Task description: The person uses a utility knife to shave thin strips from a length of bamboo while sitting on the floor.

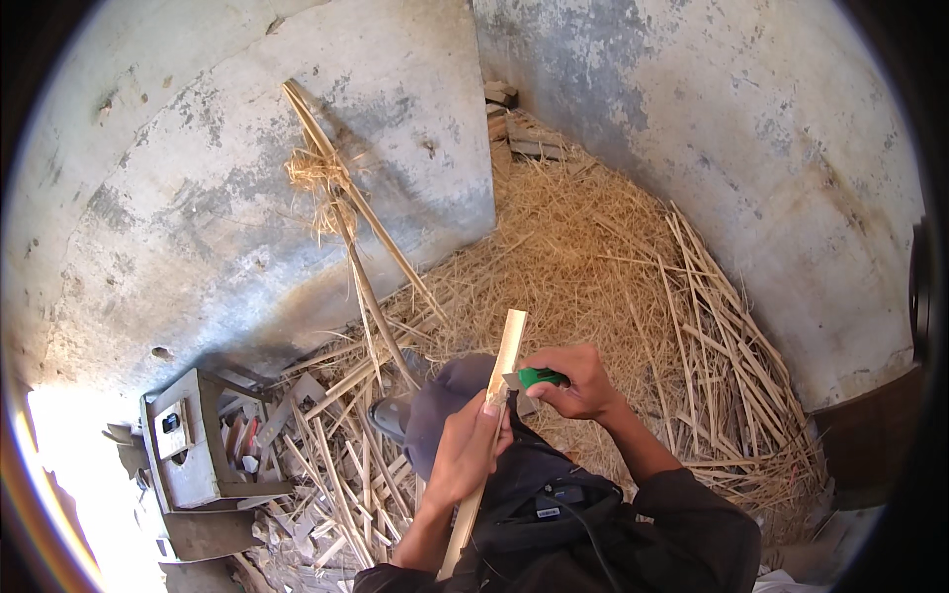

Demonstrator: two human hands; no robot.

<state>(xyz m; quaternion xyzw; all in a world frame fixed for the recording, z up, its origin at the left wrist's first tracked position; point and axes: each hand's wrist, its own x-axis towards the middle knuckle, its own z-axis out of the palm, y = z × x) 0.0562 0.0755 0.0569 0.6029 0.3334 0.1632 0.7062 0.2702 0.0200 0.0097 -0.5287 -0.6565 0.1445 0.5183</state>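
The person sits over a litter of straw-coloured splinters, with a long split-bamboo strip (509,346) slanting up from beside the lap and past the raised knee. The left hand (473,445) is closed around the strip below its upper end, thumb laid along the pale face and fingers wrapped beneath. From where I stand, the lower length runs down past the left wrist, close by the forearm.

The right hand (578,381) is curled firmly about a green-handled utility knife (542,377), its thumb pressed near the front of the handle. The short blade points left, at the strip just above the left hand; whether the edge bites or only rests there, I cannot tell.

A dark shoe (390,419) shows to the left of the knee. Beyond the hands, a heap of fine shavings (573,237) spreads into the corner, and loose bamboo sticks (727,371) lie along its right side. Long poles (366,282) lean against the stained left wall (198,178), with a tangle of fibres (314,173) caught on them. At lower left stands a small wooden stand (188,465) with scraps inside.
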